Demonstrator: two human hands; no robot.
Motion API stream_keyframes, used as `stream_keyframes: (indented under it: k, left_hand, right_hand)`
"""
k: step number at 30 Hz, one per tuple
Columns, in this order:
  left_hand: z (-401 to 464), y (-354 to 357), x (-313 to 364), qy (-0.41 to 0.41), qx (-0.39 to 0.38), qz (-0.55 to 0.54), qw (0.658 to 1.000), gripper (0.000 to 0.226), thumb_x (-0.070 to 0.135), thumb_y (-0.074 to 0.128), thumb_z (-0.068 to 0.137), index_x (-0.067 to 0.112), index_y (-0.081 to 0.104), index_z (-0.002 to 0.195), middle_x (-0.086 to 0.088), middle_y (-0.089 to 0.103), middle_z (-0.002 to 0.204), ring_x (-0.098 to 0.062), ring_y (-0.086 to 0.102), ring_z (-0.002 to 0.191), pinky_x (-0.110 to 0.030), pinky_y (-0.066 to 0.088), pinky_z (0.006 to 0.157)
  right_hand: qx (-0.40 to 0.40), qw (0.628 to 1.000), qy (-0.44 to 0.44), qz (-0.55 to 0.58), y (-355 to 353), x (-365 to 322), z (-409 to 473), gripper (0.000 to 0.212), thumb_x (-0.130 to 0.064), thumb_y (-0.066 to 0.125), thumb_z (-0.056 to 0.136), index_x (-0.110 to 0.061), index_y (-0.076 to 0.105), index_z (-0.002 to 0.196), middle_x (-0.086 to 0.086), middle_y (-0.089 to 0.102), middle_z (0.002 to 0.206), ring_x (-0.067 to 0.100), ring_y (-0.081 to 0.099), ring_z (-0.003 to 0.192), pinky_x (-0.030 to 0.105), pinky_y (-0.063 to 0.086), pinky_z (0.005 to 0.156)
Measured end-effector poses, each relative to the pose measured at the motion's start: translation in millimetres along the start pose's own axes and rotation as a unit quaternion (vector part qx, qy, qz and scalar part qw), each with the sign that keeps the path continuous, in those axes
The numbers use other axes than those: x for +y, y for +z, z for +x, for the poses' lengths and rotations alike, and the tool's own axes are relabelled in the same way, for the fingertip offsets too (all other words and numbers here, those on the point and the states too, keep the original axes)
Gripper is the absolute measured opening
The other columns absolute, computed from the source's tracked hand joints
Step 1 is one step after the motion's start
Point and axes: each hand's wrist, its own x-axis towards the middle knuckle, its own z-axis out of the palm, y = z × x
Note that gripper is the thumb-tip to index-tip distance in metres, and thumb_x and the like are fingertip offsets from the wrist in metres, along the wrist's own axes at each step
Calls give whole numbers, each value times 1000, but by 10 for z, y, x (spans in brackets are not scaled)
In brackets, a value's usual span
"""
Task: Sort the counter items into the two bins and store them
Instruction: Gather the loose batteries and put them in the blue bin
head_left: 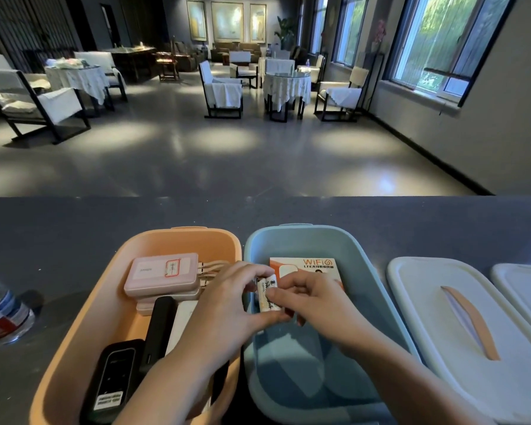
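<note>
Two bins stood side by side on the tabletop (74,228), rims touching, the left bin (83,317) at 7 o'clock and the right bin (365,271) at 5 o'clock. In the left bin a stack of power banks (154,274) lay toward 12 o'clock, with a mobile router (112,381) and a slim power bank (158,329) nearer the person. A WiFi box (316,265) lay at the far end of the right bin. Both hands met over the shared rims, holding a small pack (267,297). Two lids (436,302) lay flat toward 3 o'clock; a water bottle (3,314) stood at 9 o'clock.
</note>
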Motion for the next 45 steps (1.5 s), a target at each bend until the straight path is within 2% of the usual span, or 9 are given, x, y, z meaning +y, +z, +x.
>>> stream_keyframes:
  k: [11,15,19,24,27,33,37,41,45]
  left_hand:
    - [-5,31,5,33,-32,25,999,65,41,87,56,38,60,114,26,53,111,3,48,104,-18,42,88]
    - [-60,-51,-98,-20,0,20,1000,76,43,86,56,49,49,122,37,41,121,7,46,106,-9,37,85]
    - [-107,-123,-188,-67,41,41,996,56,40,81,66,47,53,113,36,45,115,17,41,106,-6,32,82]
    - [-130,-119,-234,-82,-18,53,995,40,47,72,74,45,58,111,32,46,117,9,37,114,-11,29,91]
    - [-142,-131,-266,-96,-3,43,994,35,45,71,76,46,58,109,34,45,115,10,36,114,-16,29,93]
    - [-143,-126,-265,-83,28,37,995,31,40,73,76,44,60,103,37,45,108,19,33,110,0,24,85]
    - [-135,-128,-265,-82,26,47,995,31,41,73,76,45,59,103,34,47,110,14,36,108,-2,26,86]
    - [-134,-123,-275,-85,26,48,995,31,41,74,75,43,60,103,33,48,110,14,36,108,-1,24,85]
    - [-139,-112,-285,-82,28,44,995,29,40,74,75,42,61,101,34,48,108,17,36,108,0,24,84]
  right_hand:
    - [-14,999,47,-7,24,43,68,28,-22,77,78,4,68,82,8,59,66,10,52,54,20,39,48]
    - [25,994,90,-62,-48,86,269,30,-26,80,73,-7,61,59,3,55,54,13,48,53,25,39,52]
    - [71,973,99,-198,-83,176,614,49,-32,79,73,-18,42,44,-8,40,38,5,35,35,17,30,40]
    - [61,953,130,-266,39,370,932,44,-36,76,74,-19,46,46,-6,46,41,9,44,40,23,37,48]
    - [66,942,135,-301,93,445,1030,40,-41,75,75,-20,49,52,-4,48,49,13,46,48,24,39,49]
    - [63,920,126,-365,128,440,1108,30,-41,76,71,-17,63,58,-6,57,50,6,52,47,18,34,40]
    - [62,916,124,-375,117,461,1142,30,-44,80,62,-17,68,61,-5,64,57,6,60,54,23,46,46]
    - [59,932,106,-341,96,429,1113,26,-40,86,58,-37,60,55,-19,60,51,-5,60,49,13,39,40]
    - [68,938,110,-320,84,411,1091,26,-34,88,60,-34,63,68,-12,67,69,3,64,57,17,44,45]
